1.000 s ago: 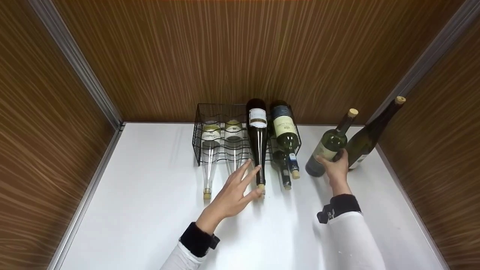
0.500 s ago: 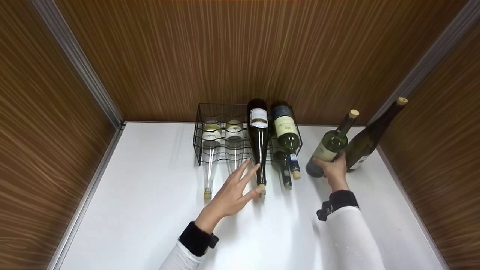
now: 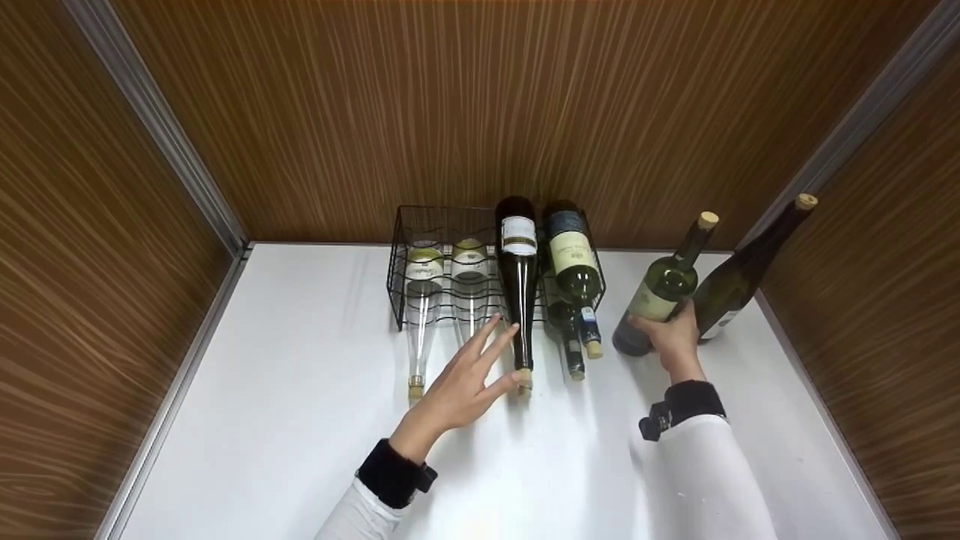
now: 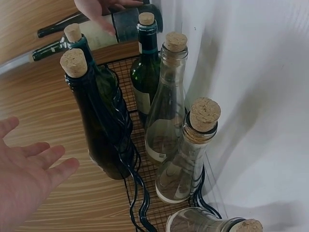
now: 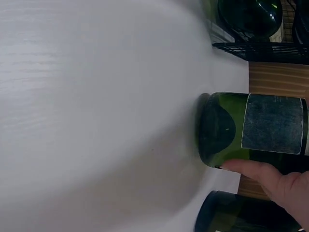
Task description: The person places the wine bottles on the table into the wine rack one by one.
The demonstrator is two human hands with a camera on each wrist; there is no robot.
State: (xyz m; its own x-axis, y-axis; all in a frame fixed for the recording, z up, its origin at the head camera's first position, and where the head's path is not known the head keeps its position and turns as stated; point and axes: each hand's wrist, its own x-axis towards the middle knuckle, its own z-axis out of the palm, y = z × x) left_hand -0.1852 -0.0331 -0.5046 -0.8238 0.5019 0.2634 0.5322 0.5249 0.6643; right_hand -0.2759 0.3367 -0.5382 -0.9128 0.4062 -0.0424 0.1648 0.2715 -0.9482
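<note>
My right hand [image 3: 677, 337] grips the lower body of a green wine bottle [image 3: 669, 280], which stands on the white surface with its cork up. The right wrist view shows that bottle's dark label [image 5: 273, 123] and a finger along its side near the base. Beside it stands a darker, taller wine bottle [image 3: 739, 274]. My left hand [image 3: 459, 388] has its fingers spread and straight, holding nothing. It lies near the neck of a dark corked bottle [image 3: 516, 289] on top of the black wire wine rack [image 3: 395, 232]; in the left wrist view the left hand [image 4: 29, 179] appears apart from this bottle.
Two clear bottles, one of them a left clear bottle [image 3: 421, 315], lie in the rack's lower tier. On the right, a green bottle [image 3: 574, 262] lies above another dark-necked bottle [image 3: 571, 352]. A wood-grain panel [image 3: 480, 112] rises behind, with side panels left and right.
The green bottle in my right hand has shifted very slightly, its cork a touch higher in the head view. My left hand stays almost in place, and the rack's bottles have not moved.
</note>
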